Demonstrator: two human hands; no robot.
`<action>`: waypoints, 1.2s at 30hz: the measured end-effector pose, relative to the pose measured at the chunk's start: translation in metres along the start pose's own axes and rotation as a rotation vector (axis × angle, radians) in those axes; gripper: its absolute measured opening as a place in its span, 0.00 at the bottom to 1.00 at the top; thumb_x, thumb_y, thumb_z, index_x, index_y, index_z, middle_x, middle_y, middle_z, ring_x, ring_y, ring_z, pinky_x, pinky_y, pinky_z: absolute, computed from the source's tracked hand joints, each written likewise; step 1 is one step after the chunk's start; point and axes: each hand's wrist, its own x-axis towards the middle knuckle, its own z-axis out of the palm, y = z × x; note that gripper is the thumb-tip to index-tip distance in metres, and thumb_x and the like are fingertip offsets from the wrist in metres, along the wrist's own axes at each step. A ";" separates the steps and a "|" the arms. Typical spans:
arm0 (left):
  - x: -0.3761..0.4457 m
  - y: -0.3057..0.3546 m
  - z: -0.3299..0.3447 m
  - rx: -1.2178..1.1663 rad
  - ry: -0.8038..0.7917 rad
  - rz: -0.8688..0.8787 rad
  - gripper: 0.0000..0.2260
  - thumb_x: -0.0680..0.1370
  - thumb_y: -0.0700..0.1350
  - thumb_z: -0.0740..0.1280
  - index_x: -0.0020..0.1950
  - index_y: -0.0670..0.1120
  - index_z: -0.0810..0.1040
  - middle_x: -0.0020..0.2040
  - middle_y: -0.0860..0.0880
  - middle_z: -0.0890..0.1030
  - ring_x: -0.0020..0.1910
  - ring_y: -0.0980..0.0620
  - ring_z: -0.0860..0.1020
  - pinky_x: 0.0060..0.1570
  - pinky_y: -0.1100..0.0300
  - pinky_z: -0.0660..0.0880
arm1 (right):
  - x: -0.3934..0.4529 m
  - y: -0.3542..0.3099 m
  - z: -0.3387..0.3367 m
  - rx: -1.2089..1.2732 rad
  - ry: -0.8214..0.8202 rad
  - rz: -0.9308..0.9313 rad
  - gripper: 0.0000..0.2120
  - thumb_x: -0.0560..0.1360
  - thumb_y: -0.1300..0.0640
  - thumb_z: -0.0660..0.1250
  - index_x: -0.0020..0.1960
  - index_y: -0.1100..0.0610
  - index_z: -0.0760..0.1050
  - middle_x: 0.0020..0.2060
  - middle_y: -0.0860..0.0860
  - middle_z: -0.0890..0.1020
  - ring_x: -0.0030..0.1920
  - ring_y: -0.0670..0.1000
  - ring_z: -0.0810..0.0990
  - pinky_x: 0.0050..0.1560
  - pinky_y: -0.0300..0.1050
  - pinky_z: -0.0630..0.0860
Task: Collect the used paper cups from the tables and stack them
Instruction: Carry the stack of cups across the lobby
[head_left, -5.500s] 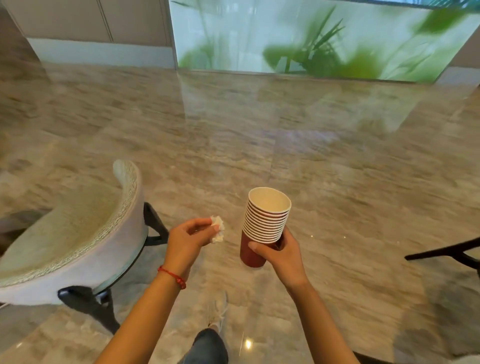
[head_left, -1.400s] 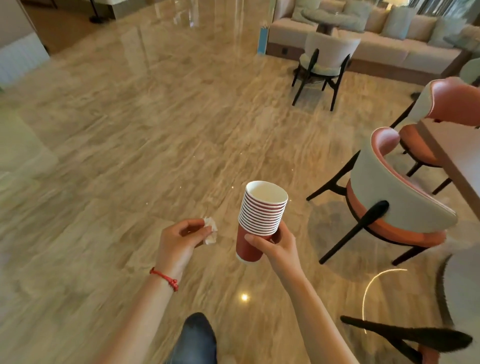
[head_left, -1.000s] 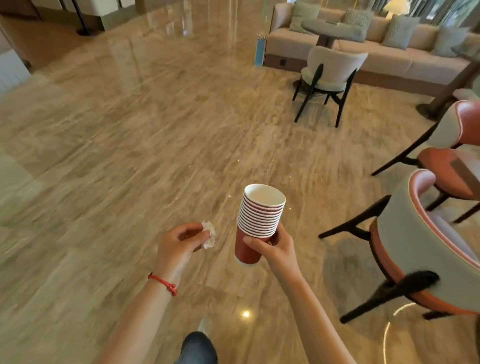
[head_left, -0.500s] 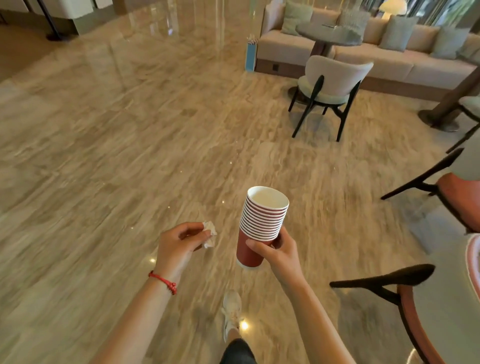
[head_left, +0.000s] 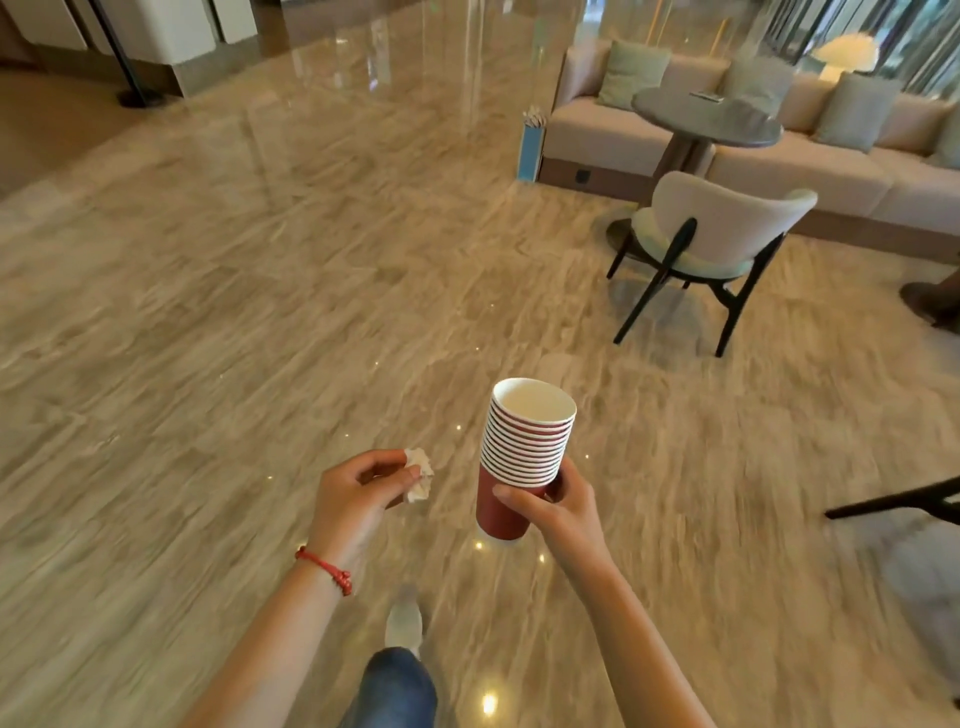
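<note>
Marble floor, cup stack in right hand

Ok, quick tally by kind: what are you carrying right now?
Stack of red paper cups: 1, held in the right hand
Crumpled white tissue: 1, pinched in the left hand
Total: 2

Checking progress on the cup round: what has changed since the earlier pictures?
The person has walked on; the sofa and round table are nearer. Unchanged: right hand holds the cup stack, left hand pinches the crumpled tissue.
</note>
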 end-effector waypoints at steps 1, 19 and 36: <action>0.024 0.002 0.005 0.007 -0.002 0.000 0.09 0.66 0.35 0.75 0.38 0.48 0.82 0.33 0.52 0.84 0.34 0.57 0.82 0.31 0.68 0.76 | 0.024 0.001 0.002 -0.003 -0.004 0.000 0.24 0.60 0.58 0.77 0.55 0.55 0.76 0.46 0.46 0.85 0.48 0.45 0.83 0.44 0.34 0.77; 0.453 0.100 0.101 0.019 -0.040 -0.026 0.09 0.66 0.34 0.74 0.37 0.48 0.82 0.34 0.50 0.84 0.35 0.55 0.82 0.32 0.67 0.77 | 0.452 -0.043 0.047 0.010 0.065 0.038 0.21 0.65 0.65 0.75 0.56 0.57 0.76 0.47 0.51 0.84 0.48 0.47 0.83 0.44 0.37 0.78; 0.821 0.192 0.244 0.044 0.027 0.001 0.07 0.67 0.35 0.74 0.39 0.46 0.82 0.34 0.51 0.83 0.34 0.57 0.81 0.32 0.69 0.76 | 0.880 -0.081 0.026 -0.002 -0.009 0.003 0.24 0.61 0.57 0.76 0.56 0.56 0.76 0.46 0.47 0.85 0.47 0.45 0.83 0.42 0.34 0.77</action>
